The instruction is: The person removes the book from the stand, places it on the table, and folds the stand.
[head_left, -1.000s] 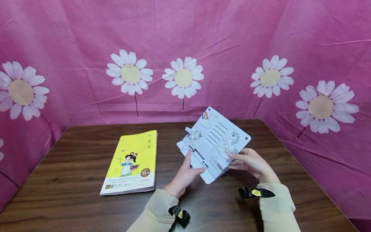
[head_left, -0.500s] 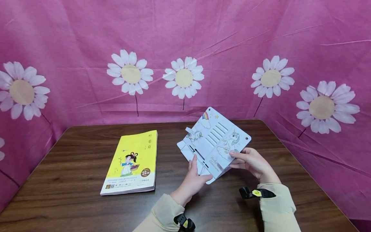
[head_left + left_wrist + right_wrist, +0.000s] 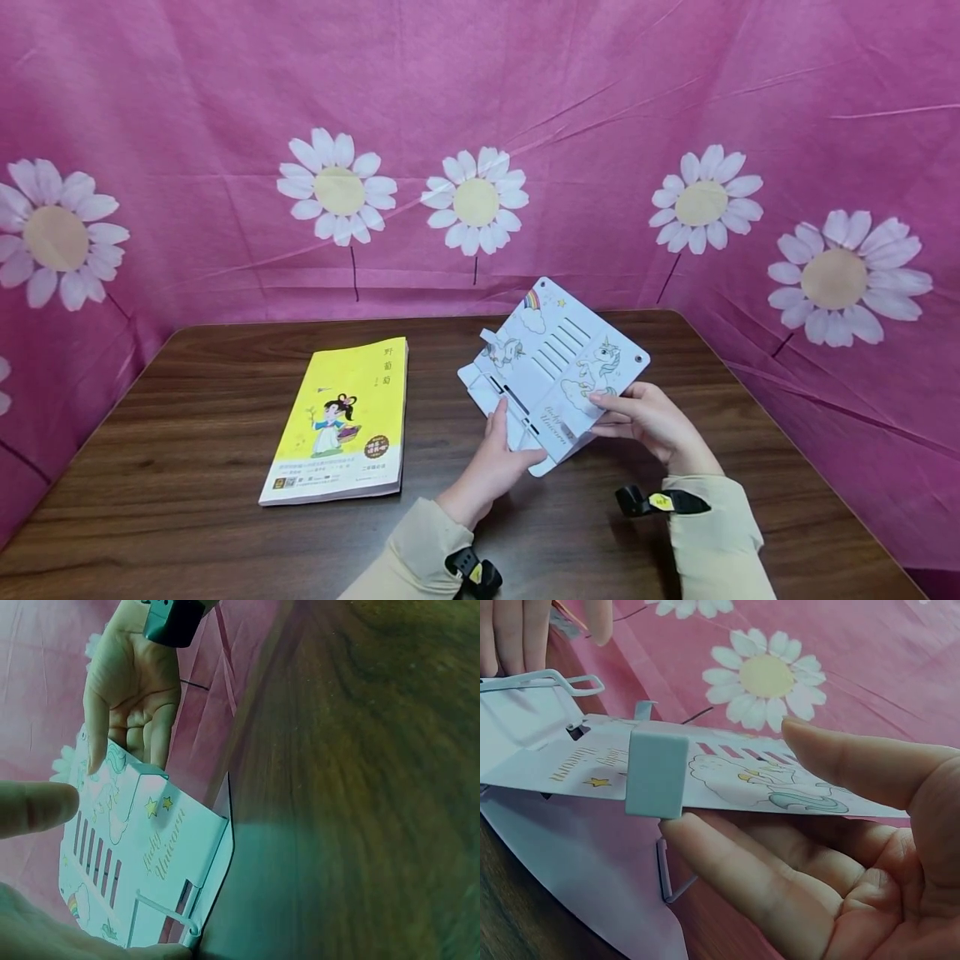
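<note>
A white book stand (image 3: 555,367) printed with unicorns and a rainbow is tilted over the table, right of the middle in the head view. My right hand (image 3: 652,425) holds its right edge, thumb on the printed front and fingers behind, as the right wrist view shows. At the lower ledge is my left hand (image 3: 491,467), its thumb spread away from the fingers. Its straight fingers (image 3: 521,637) touch the ledge beside a white wire page clip (image 3: 547,677). A folded support leg (image 3: 676,877) shows under the panel. A yellow book (image 3: 341,417) lies flat to the left.
The brown wooden table (image 3: 187,517) spans the lower view, its far edge against a pink cloth (image 3: 585,125) with white daisies. Black straps with small cameras (image 3: 663,501) sit on both wrists over pale sleeves.
My left hand has shifted right along the ledge since a second ago, and stays nearly still over the last half second. The right hand and book stand have barely moved.
</note>
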Tool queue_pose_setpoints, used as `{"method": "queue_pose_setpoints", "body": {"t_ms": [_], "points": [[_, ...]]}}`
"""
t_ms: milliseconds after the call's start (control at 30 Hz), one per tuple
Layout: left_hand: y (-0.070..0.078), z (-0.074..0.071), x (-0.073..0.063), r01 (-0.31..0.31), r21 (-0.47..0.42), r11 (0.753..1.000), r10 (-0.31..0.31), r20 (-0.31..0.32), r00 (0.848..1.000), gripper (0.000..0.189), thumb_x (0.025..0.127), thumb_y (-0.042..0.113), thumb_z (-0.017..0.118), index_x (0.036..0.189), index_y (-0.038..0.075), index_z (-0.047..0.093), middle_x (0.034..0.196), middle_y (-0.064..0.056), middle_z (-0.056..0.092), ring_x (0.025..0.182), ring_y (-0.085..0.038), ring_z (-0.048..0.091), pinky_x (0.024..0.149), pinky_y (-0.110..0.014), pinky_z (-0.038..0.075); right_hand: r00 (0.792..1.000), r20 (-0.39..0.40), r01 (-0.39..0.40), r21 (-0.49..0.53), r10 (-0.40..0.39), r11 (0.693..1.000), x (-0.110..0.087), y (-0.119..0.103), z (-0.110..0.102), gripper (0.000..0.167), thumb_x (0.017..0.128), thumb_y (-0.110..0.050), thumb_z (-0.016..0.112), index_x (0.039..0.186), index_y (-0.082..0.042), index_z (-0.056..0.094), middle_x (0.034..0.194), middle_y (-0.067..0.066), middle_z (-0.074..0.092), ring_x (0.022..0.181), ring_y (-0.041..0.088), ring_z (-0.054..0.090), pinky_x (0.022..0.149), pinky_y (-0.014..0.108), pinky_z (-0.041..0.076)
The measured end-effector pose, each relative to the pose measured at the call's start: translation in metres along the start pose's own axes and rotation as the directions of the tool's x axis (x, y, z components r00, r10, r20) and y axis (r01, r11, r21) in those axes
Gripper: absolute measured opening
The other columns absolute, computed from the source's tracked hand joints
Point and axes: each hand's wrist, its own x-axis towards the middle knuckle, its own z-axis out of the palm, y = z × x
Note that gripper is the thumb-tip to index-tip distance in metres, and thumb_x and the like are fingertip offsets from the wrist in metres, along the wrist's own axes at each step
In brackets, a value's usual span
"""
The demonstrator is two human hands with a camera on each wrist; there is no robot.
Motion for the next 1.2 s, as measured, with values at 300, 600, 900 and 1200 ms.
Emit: {"method": "queue_pose_setpoints", "body": {"t_ms": [300,600,900,1200], "points": [[-0.002,-0.009,0.008,-0.014,-0.004,1.0,0.014,-0.016,1.0,0.096,0.083,0.01,0.071,0.158,0.004,0.012,0.163,-0.028,0.006,0.15,-0.044,0.01,0.121,-0.059,0.013,1.0,0.005,-0.002,-0.012,0.002,1.0,0.004,0.0,0.009,0.021,0.097,-0.009,0.061,0.118,-0.005,0.062,0.099,0.003,0.076,0.089,0.02,0.074,0.081,0.043,0.06],[-0.003,-0.017,0.013,-0.037,-0.005,0.999,0.037,-0.014,0.999,0.095,0.083,0.008,0.071,0.158,0.002,0.013,0.163,-0.025,0.014,0.149,-0.04,0.017,0.121,-0.055,0.015,1.0,0.012,0.014,-0.051,-0.013,0.999,0.004,-0.001,0.017,0.033,0.096,-0.009,0.062,0.127,0.001,0.055,0.102,0.004,0.076,0.09,0.021,0.074,0.081,0.044,0.059],[-0.003,-0.028,0.017,-0.008,-0.03,1.0,0.008,0.009,1.0,0.093,0.087,0.011,0.068,0.159,0.004,0.009,0.164,-0.023,0.011,0.152,-0.039,0.011,0.122,-0.056,0.01,1.0,0.014,0.014,-0.037,-0.013,0.999,0.008,0.0,0.027,0.042,0.094,-0.006,0.065,0.131,0.005,0.05,0.105,0.007,0.074,0.092,0.021,0.073,0.083,0.044,0.059],[-0.004,-0.022,0.016,0.026,-0.039,0.999,-0.027,-0.04,0.999,0.091,0.087,0.012,0.068,0.159,0.008,0.012,0.165,-0.023,0.009,0.151,-0.041,0.008,0.121,-0.059,0.011,1.0,0.013,0.011,-0.034,-0.011,0.999,0.008,0.001,0.023,0.035,0.095,-0.007,0.064,0.128,0.0,0.054,0.104,0.005,0.075,0.092,0.021,0.073,0.083,0.043,0.059]]}}
